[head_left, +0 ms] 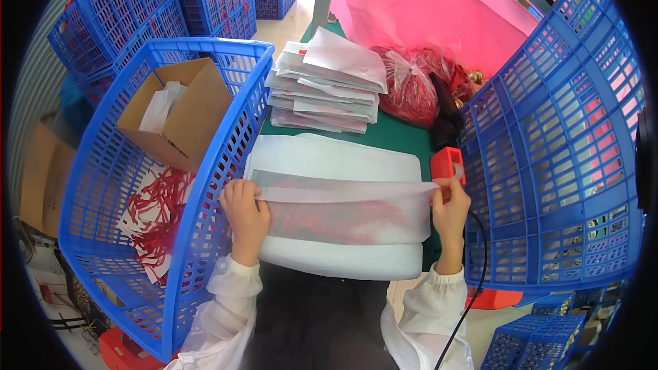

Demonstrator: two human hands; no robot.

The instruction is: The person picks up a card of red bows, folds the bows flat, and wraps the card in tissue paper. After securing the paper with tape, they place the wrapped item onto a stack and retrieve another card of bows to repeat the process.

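Observation:
A translucent white bag (343, 216) with red contents showing through lies flat across a white padded sheet (329, 154). Its upper part is folded over in a long strip. At the bag's left edge, my left hand (247, 216) is closed on the fold, thumb on top. My right hand (450, 209) pinches the fold's right end, right beside a red tape dispenser (447, 164). Behind the sheet rises a stack of similar flat white bags (325, 89).
A blue crate (188, 233) at left holds a cardboard box (181, 113) and red ribbons with white cards (157, 212). Another blue crate (541, 157) stands on edge at right. A clear bag of red items (411, 89) sits at the back of the green table (397, 133).

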